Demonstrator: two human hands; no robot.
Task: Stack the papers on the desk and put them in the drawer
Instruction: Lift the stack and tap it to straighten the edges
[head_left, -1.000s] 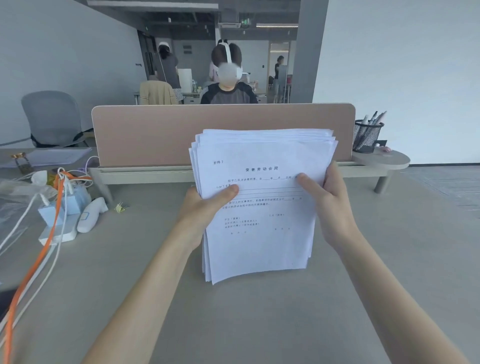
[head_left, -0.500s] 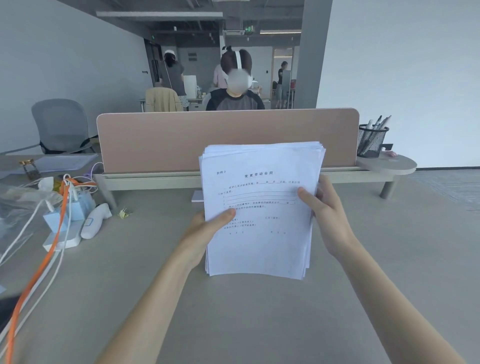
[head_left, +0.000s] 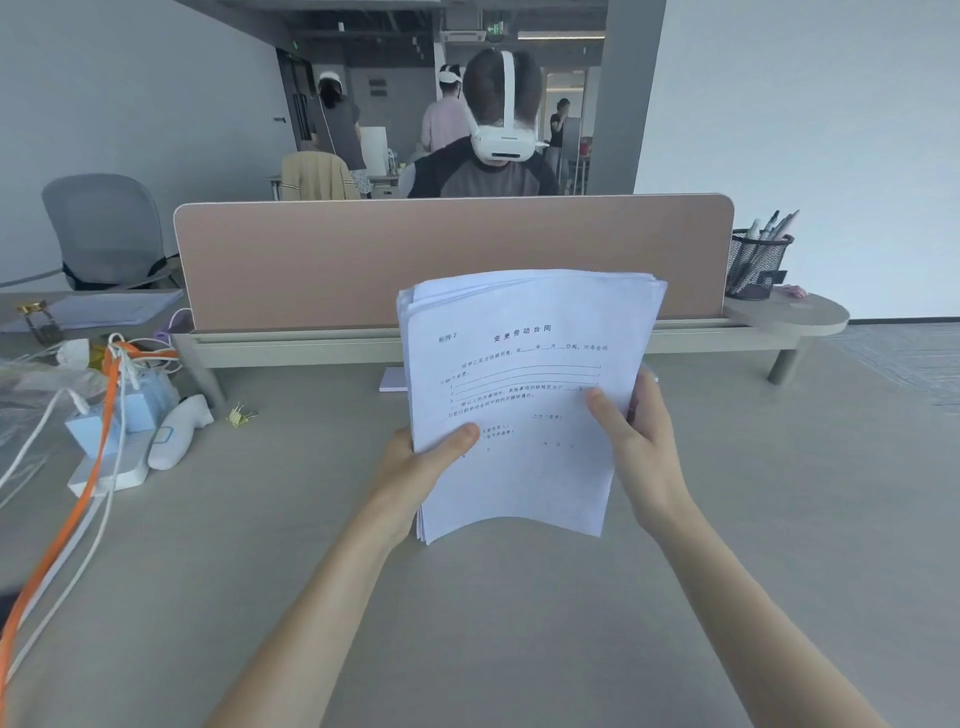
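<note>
A thick stack of white printed papers stands nearly upright, its lower edge touching the grey desk and bowing slightly upward in the middle. My left hand grips the stack's left edge, thumb on the front sheet. My right hand grips the right edge, thumb across the front. The top edges of the sheets are slightly fanned. No drawer is in view.
A pink divider panel on a low shelf runs across the back of the desk. A mesh pen cup stands at its right end. At the left lie orange and white cables, a blue box, a white handheld device and a binder clip. A person sits behind the divider.
The stack has come down so its lower edge meets the desk. Its sheets are more evenly aligned than a second ago. Both hands have kept their grip on the sides.
</note>
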